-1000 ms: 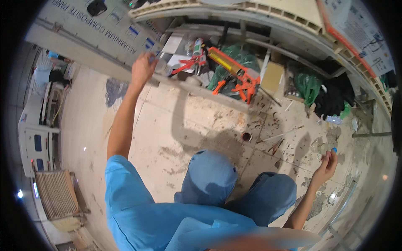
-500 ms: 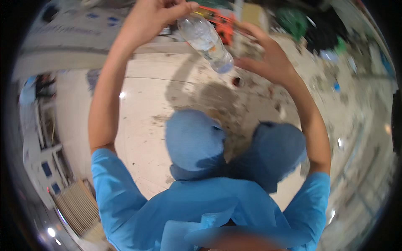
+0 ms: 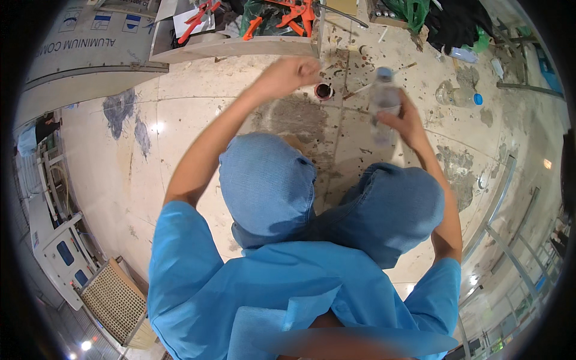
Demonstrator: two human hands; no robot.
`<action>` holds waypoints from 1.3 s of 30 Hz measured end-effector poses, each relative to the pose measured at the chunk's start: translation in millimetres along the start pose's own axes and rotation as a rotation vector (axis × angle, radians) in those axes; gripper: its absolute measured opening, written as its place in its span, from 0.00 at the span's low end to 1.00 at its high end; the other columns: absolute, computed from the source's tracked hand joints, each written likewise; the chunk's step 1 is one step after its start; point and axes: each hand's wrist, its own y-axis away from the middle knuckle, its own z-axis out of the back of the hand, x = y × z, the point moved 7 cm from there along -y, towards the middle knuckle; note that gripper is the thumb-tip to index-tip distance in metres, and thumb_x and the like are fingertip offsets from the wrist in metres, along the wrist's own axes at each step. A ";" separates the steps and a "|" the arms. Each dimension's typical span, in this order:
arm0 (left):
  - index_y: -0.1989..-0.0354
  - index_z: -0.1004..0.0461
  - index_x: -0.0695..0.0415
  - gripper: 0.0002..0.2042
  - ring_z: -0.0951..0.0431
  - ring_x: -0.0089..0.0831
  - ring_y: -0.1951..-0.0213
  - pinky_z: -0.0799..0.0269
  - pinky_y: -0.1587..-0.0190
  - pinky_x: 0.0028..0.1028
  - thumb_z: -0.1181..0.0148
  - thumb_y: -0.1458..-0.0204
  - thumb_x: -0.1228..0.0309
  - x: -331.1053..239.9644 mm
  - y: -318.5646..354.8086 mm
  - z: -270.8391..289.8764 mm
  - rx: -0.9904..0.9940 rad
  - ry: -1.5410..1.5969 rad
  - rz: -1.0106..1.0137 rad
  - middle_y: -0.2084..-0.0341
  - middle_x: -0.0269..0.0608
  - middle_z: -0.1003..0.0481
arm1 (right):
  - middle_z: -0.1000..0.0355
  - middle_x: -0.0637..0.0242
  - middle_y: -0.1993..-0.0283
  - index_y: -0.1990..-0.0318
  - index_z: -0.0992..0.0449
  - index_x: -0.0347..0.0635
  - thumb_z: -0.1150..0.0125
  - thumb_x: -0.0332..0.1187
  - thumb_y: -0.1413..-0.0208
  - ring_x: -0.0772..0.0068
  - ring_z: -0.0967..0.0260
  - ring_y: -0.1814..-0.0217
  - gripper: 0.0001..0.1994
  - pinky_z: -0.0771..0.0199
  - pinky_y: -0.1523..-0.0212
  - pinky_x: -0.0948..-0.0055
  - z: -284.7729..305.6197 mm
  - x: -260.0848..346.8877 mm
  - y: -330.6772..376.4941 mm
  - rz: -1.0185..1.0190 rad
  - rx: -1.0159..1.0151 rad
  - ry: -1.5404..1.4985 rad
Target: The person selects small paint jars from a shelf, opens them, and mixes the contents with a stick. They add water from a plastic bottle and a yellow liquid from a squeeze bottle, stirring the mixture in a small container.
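A clear plastic bottle with a blue cap stands roughly upright, cap toward the far side, and my right hand is wrapped round its middle. The bottle is slightly blurred, so whether its base touches the floor is unclear. My left hand is held over the floor with its fingers curled inward. Motion smears those fingertips, and anything between them is hidden. Just to the right of that hand sits a small round cup with dark contents.
Ahead stands a low open box with orange clamps and other items. Another clear bottle lies at right, near black cloth and a green bag. Metal frames line the right; a woven seat is lower left.
The bottle has moved right and turned from cap toward me to cap away. My left hand has let go of it and come nearer; my right hand has taken hold of it.
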 end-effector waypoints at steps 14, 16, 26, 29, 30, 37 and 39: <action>0.45 0.19 0.58 0.16 0.20 0.23 0.61 0.24 0.59 0.30 0.33 0.35 0.60 139.6 117.4 -190.8 0.352 0.549 0.441 0.58 0.35 0.17 | 0.21 0.64 0.52 0.44 0.22 0.35 0.30 0.48 0.39 0.74 0.25 0.52 0.26 0.26 0.54 0.70 -92.6 -120.8 -29.5 -0.387 0.260 0.034; 0.45 0.19 0.58 0.18 0.21 0.23 0.62 0.24 0.60 0.29 0.34 0.34 0.58 137.2 119.0 -192.2 0.359 0.581 0.421 0.59 0.35 0.17 | 0.21 0.66 0.54 0.45 0.21 0.36 0.30 0.48 0.39 0.75 0.25 0.54 0.25 0.25 0.56 0.71 -98.2 -123.8 -30.5 -0.412 0.262 -0.031; 0.47 0.19 0.56 0.17 0.23 0.20 0.62 0.28 0.60 0.24 0.35 0.34 0.56 120.6 111.8 -170.8 0.202 0.692 0.501 0.62 0.31 0.19 | 0.19 0.68 0.57 0.46 0.19 0.38 0.34 0.50 0.35 0.75 0.21 0.60 0.23 0.22 0.64 0.72 -113.1 -107.5 -23.7 -0.593 0.186 -0.423; 0.46 0.20 0.55 0.17 0.23 0.19 0.62 0.29 0.60 0.23 0.35 0.34 0.56 121.3 111.7 -169.8 0.214 0.691 0.511 0.62 0.30 0.19 | 0.19 0.67 0.58 0.47 0.19 0.40 0.36 0.52 0.33 0.72 0.20 0.61 0.22 0.21 0.64 0.70 -119.3 -104.9 -23.1 -0.674 0.204 -0.530; 0.46 0.20 0.56 0.17 0.23 0.19 0.62 0.30 0.60 0.23 0.35 0.34 0.56 122.3 112.3 -169.7 0.217 0.685 0.519 0.62 0.30 0.19 | 0.18 0.67 0.58 0.48 0.19 0.42 0.37 0.52 0.33 0.71 0.20 0.61 0.22 0.20 0.64 0.69 -121.1 -103.2 -23.2 -0.689 0.207 -0.563; 0.47 0.19 0.56 0.19 0.24 0.20 0.61 0.30 0.59 0.24 0.34 0.34 0.54 121.8 111.5 -168.0 0.203 0.696 0.520 0.63 0.30 0.19 | 0.18 0.70 0.58 0.48 0.18 0.46 0.35 0.52 0.33 0.69 0.19 0.60 0.20 0.20 0.64 0.64 -124.6 -93.3 -20.6 -0.723 0.172 -0.703; 0.47 0.19 0.57 0.19 0.24 0.20 0.61 0.30 0.59 0.25 0.35 0.34 0.53 122.1 111.4 -167.7 0.200 0.669 0.539 0.63 0.30 0.19 | 0.18 0.70 0.57 0.48 0.18 0.46 0.35 0.52 0.34 0.69 0.19 0.59 0.20 0.20 0.64 0.64 -124.2 -95.1 -20.1 -0.729 0.173 -0.703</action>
